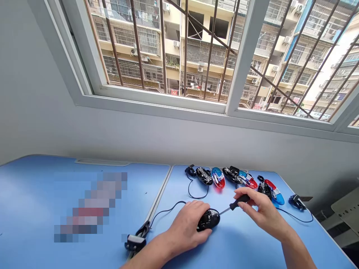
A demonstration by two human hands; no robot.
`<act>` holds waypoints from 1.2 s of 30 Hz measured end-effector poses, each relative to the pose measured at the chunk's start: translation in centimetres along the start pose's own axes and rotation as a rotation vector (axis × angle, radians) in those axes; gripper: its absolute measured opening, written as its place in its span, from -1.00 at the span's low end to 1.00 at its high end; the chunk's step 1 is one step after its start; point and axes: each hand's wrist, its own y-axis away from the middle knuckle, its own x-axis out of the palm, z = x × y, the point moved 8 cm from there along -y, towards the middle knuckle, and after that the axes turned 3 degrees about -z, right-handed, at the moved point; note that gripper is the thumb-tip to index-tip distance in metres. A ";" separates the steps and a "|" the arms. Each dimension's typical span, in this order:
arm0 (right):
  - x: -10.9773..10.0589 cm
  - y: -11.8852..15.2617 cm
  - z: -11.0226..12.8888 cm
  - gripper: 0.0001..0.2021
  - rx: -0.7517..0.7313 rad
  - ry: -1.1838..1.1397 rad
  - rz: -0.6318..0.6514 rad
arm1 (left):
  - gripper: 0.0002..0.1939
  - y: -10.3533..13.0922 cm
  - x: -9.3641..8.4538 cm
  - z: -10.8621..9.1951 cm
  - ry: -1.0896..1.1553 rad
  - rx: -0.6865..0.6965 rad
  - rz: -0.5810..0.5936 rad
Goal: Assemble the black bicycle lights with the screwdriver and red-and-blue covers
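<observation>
My left hand point(189, 220) is wrapped over a black computer mouse point(211, 218) and holds it down on the blue table. The mouse lies with a dark, detailed face upward; its left end is hidden under my fingers. In my right hand point(262, 209) is a screwdriver point(238, 202) with a black handle, pinched between thumb and fingers. Its metal shaft slants down to the left, and the tip meets the right end of the mouse or sits very close to it. A black cable point(165, 211) runs from behind my left hand to a bundled plug end point(135, 242).
Along the back edge lie opened mice, among them a black base point(203, 176), a blue-and-red shell point(218, 177) and another shell point(270, 191). A coiled cable point(297, 201) rests at the right. A seam point(159, 192) divides the blue tables point(140, 201). A barred window is behind.
</observation>
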 end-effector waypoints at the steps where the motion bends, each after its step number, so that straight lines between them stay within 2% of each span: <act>1: 0.0 0.0 -0.2 -0.81 0.013 0.002 0.022 | -0.72 0.0 0.0 0.0 0.000 0.000 -0.001; 6: 0.4 -0.1 -0.2 -0.86 0.020 0.033 0.030 | -0.73 0.0 0.0 0.0 0.003 -0.004 0.009; 11: 1.0 -0.3 0.2 -0.81 -0.045 0.076 -0.113 | -0.71 0.0 0.1 0.1 0.006 0.005 0.016; 15: 1.0 -0.2 0.8 -0.81 -0.094 -0.033 -0.177 | -0.70 -0.1 0.1 0.1 0.007 0.000 0.015; 21: 0.6 -0.3 1.0 -0.84 0.030 -0.190 -0.016 | -0.74 -0.1 0.0 0.0 -0.006 -0.001 0.018; 25: 0.1 0.2 0.7 -0.78 0.042 -0.099 0.109 | -0.75 -0.1 -0.1 -0.1 -0.008 -0.004 0.017; 28: -1.0 0.6 -0.3 -0.76 0.062 -0.016 0.145 | -0.76 -0.2 -0.1 -0.2 -0.006 -0.005 0.016; 30: -1.9 0.9 -1.3 -0.78 0.121 -0.046 0.111 | -0.76 -0.3 -0.2 -0.1 -0.005 -0.009 0.013; 33: -2.8 1.7 -3.5 -0.76 0.221 -0.094 -0.051 | -0.75 -0.3 -0.5 0.0 0.008 -0.025 -0.004; 36: -1.9 3.1 -5.3 -0.72 0.225 0.031 -0.207 | -0.74 -0.3 -0.7 0.2 0.034 -0.037 -0.009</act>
